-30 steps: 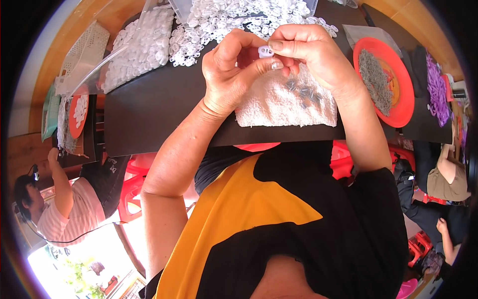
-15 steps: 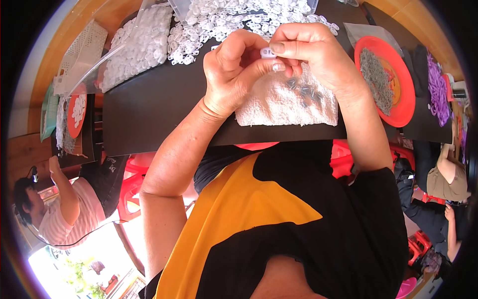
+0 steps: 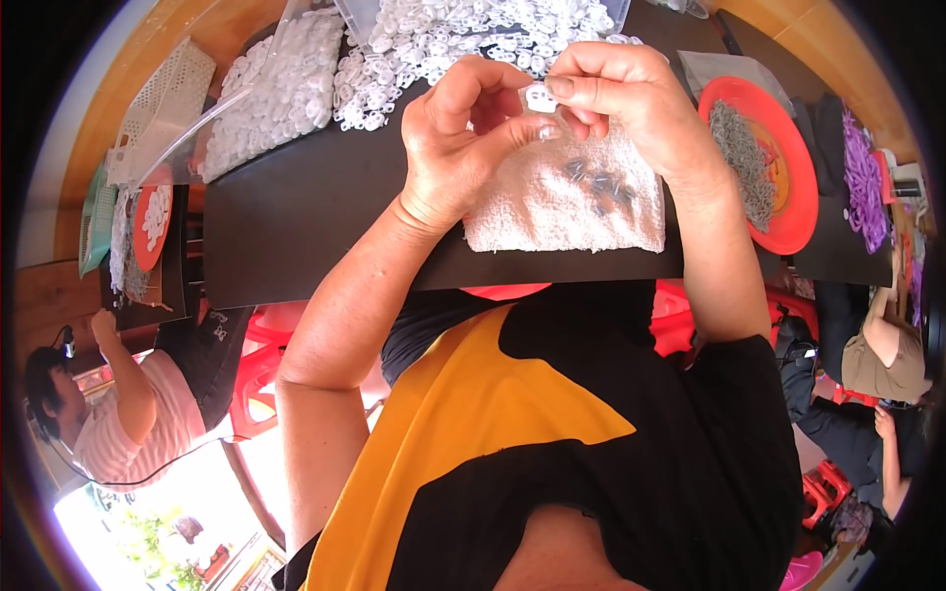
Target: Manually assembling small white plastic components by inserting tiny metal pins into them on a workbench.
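A small white plastic piece with holes [image 3: 539, 98] is held up over the table, its face turned toward me. My right hand [image 3: 631, 106] pinches its right edge between thumb and forefinger. My left hand [image 3: 463, 143] is curved around the left side, the forefinger at the piece's edge and the thumb apart below it. Whether other left fingers touch the piece from behind is hidden. Beneath the hands lies a pale fluffy cloth [image 3: 552, 222], with several small dark metal pieces [image 3: 603, 185] scattered on it.
White plastic pieces [image 3: 409, 64] are heaped at the back, beside a filled clear bag [image 3: 266, 98]. On the right stands a red plate [image 3: 800, 177] with grey metal pieces [image 3: 739, 158]; purple strips [image 3: 864, 187] lie beyond. A person [image 3: 138, 414] sits at the left, others at the right.
The white piece has turned so that its face with the holes shows. My right hand has shifted slightly right, and the left thumb now sits clear below the piece.
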Demonstrator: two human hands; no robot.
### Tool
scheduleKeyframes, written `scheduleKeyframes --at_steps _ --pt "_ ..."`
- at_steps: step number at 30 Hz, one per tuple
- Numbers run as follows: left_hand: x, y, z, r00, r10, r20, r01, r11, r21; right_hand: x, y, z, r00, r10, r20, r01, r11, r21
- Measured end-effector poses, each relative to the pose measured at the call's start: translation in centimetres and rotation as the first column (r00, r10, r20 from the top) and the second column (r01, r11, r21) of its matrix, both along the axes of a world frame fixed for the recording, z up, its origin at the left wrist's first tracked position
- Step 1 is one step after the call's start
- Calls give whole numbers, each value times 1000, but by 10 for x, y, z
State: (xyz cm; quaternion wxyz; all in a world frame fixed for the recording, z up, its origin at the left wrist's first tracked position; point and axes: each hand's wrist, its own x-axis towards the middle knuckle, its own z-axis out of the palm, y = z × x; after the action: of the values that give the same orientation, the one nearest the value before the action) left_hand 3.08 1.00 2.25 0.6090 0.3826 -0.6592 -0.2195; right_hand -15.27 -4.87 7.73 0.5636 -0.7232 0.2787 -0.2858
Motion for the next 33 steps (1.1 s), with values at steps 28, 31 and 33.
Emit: scheduleKeyframes --at_steps 28,31,33 --pt "4 5 6 999 29 26 -32 992 123 0 -1 0 994 -76 81 77 997 -7" --pt "4 6 7 998 51 45 -56 991 119 0 1 0 993 -80 85 80 997 -6" --pt "4 6 7 999 43 32 -46 994 104 2 2 0 990 -89 109 89 996 6"
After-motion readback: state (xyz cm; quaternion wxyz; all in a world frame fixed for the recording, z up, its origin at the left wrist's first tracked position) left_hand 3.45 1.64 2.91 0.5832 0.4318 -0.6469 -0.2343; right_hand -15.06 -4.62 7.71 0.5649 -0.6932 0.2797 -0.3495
